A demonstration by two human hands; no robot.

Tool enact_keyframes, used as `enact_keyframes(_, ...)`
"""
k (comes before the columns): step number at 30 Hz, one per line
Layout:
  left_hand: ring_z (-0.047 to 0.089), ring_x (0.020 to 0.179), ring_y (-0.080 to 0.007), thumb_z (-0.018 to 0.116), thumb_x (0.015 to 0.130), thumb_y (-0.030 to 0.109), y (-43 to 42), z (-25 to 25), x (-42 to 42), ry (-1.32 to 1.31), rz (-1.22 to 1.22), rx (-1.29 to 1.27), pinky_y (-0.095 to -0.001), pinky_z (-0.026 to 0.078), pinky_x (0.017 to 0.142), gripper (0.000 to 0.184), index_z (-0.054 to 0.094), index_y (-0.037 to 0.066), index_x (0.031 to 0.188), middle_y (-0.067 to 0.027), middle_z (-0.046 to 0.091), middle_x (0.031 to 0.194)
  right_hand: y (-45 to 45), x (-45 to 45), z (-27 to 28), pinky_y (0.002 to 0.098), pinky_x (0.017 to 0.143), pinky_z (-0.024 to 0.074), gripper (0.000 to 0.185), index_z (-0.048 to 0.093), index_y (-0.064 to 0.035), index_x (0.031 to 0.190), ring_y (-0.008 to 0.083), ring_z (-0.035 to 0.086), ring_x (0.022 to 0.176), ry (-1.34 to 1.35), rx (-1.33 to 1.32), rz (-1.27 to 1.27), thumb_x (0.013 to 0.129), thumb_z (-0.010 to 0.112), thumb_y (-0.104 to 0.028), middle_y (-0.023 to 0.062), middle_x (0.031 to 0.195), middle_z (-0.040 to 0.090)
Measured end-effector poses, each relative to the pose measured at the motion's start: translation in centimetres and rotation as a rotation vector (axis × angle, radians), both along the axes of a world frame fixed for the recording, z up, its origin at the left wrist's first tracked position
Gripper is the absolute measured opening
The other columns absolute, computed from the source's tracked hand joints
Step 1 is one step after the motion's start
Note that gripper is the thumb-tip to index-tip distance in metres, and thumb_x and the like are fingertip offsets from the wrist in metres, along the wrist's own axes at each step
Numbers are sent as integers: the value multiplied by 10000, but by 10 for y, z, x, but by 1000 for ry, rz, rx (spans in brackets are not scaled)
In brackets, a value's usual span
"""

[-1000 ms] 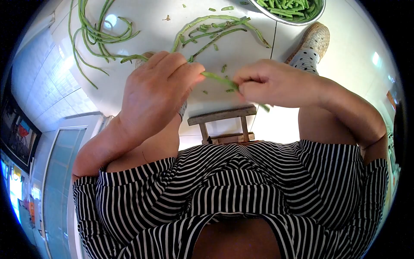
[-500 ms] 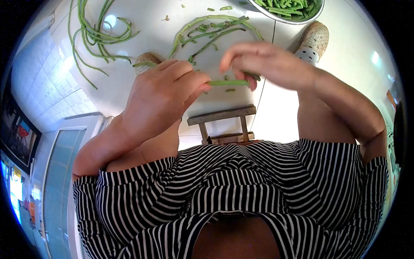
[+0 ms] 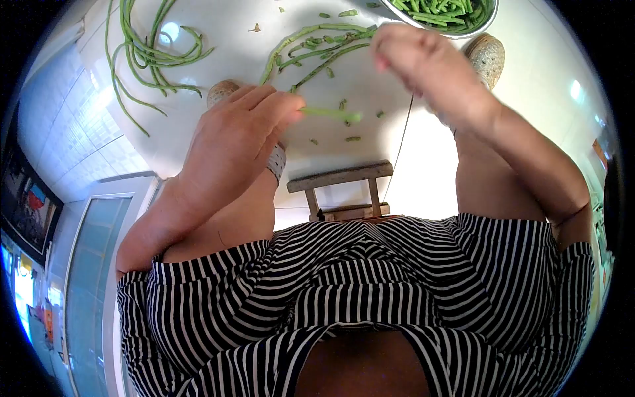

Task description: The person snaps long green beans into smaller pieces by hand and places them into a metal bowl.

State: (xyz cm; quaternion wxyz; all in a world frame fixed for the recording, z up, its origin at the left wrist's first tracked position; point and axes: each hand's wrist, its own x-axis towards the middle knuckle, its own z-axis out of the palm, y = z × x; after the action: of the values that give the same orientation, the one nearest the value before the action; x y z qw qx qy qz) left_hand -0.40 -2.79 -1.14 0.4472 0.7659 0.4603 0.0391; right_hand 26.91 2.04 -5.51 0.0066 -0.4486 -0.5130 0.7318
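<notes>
My left hand [image 3: 231, 129] is closed, its thumb and fingertips pinching one end of a green bean [image 3: 324, 112] whose free end sticks out to the right, blurred. My right hand [image 3: 430, 63] is up near the metal bowl, fingers curled in and smeared by motion; whether anything is inside it is hidden. Below and left of that hand, a loose pile of long beans and trimmed bits [image 3: 317, 49] lies on the white floor. The metal bowl [image 3: 456, 34] at the top right holds many short cut bean pieces [image 3: 440, 12].
A bundle of whole long beans [image 3: 149, 59] lies at the upper left. Small bean scraps [image 3: 353, 139] are scattered over the tiles. A low wooden stool [image 3: 340, 176] stands between my legs. My shoes [image 3: 486, 56] flank the bean pile.
My right hand has come away from the bean and moved up and right toward the bowl. My left hand has shifted slightly up and left, still pinching the bean.
</notes>
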Motion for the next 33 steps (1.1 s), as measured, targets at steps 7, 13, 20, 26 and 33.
enact_keyframes(7, 591, 804, -343, 623, 887, 107, 1, 6, 6, -26, -71, -54, -405, 488, 688, 152, 626, 37, 1022, -138, 600, 864, 7, -9, 18, 230, 640, 424, 271, 646, -66, 1057, 78, 490, 703, -13, -196, -160, 965, 475, -254, 2, 808, 582)
enact_keyframes(13, 573, 756, -350, 647, 870, 137, -1, 3, 17, -75, -122, -12, -423, 479, 653, 134, 628, 45, 965, -134, 572, 815, -24, -26, 18, 333, 698, 467, 177, 610, -27, 1008, 200, 564, 747, 200, 107, 311, 968, 531, -181, 76, 797, 587)
enact_keyframes(20, 617, 789, -225, 533, 903, 85, 18, 10, 15, -242, 201, -622, -354, 497, 705, 120, 623, 45, 972, -67, 643, 878, -19, -26, 23, 299, 658, 464, 156, 596, -25, 990, 167, 579, 739, 337, 342, 132, 983, 500, -147, 47, 807, 600)
enact_keyframes(26, 595, 1087, -223, 457, 1004, 257, 17, -6, 11, -641, 845, -1142, -349, 458, 969, 333, 521, 41, 1249, -147, 606, 1157, 11, -18, 26, 190, 593, 416, 295, 635, -72, 1059, 46, 516, 680, 218, -34, -317, 1038, 436, -289, -7, 862, 617)
enact_keyframes(33, 502, 1269, -244, 434, 1040, 266, 9, -13, 18, -902, 850, -1235, -361, 382, 1084, 459, 425, -32, 1388, -127, 512, 1342, -16, -24, 8, 218, 626, 443, 252, 645, -101, 1128, 52, 519, 703, 272, -332, -245, 974, 603, -296, -36, 835, 575)
